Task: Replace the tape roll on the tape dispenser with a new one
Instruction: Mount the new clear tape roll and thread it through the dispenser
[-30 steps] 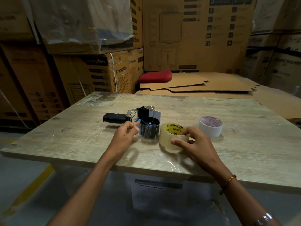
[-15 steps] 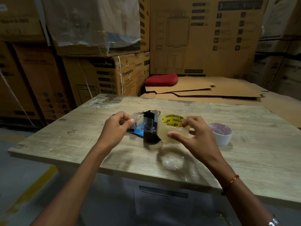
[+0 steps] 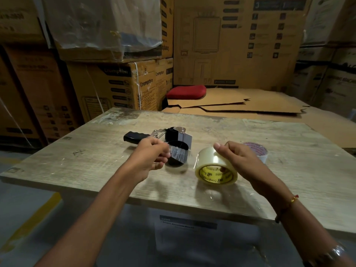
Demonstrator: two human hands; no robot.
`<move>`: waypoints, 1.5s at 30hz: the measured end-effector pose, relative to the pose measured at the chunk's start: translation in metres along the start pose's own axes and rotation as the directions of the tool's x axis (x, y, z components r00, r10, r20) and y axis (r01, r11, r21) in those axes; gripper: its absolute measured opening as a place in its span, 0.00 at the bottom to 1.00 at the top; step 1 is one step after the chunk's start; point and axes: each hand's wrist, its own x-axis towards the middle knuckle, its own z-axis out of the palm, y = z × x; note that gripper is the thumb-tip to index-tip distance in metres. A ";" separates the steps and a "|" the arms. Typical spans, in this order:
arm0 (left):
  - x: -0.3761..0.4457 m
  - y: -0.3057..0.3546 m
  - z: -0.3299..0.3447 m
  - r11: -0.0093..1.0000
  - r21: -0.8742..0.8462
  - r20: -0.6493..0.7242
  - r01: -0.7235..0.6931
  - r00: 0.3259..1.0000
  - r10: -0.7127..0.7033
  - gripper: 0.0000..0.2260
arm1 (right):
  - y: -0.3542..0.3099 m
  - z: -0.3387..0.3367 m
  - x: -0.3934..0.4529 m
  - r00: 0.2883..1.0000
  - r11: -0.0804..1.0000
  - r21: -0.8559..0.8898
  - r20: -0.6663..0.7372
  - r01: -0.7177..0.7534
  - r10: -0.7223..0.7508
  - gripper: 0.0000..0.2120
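nearest thing is the new tape roll [image 3: 216, 169], clear with a yellow core, standing on edge under the right hand [image 3: 239, 158]. the fingers curl over its top and far side with the thumb sticking out past the top, so it looks like a light hold, but i can't tell if the roll sits on the table [image 3: 96, 170] or hangs just above it. just left, the left hand [image 3: 149, 158] pinches a crinkled scrap of clear tape [image 3: 176, 153] between thumb and fingertips, right in front of the dispenser's black hub. the tape dispenser [image 3: 173, 138] lies behind those fingers, handle pointing left. beyond the right knuckles sits the old white roll [image 3: 257, 151].

my guess: the roll is light and stiff but slick on its face, so hold it by the rim and core. loose tape is limp and sticky.
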 end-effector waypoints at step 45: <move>-0.010 -0.050 0.007 0.775 0.482 0.396 -0.409 0.890 0.224 0.08 | 0.027 -0.028 -0.019 0.984 0.949 -0.305 0.177 0.078 -0.024 0.37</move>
